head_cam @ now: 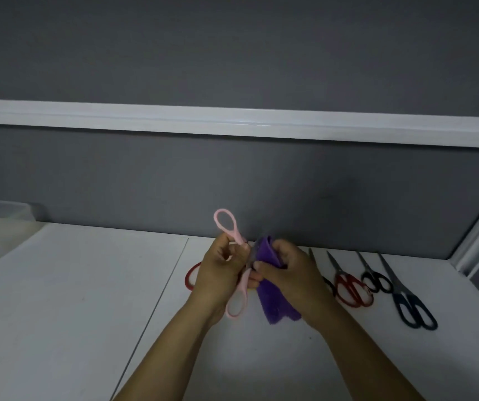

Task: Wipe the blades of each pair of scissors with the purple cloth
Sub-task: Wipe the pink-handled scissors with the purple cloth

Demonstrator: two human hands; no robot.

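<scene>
A: Where are the hands?
B: Above the white desk [59,299]. The left hand [221,270] grips pink-handled scissors [242,287], handles spread. The right hand [287,273] pinches the purple cloth [273,302] against their blades.
A: Other pairs?
B: On the desk, right side: red-handled scissors [351,287], small black scissors [377,280], navy scissors [414,309].
</scene>
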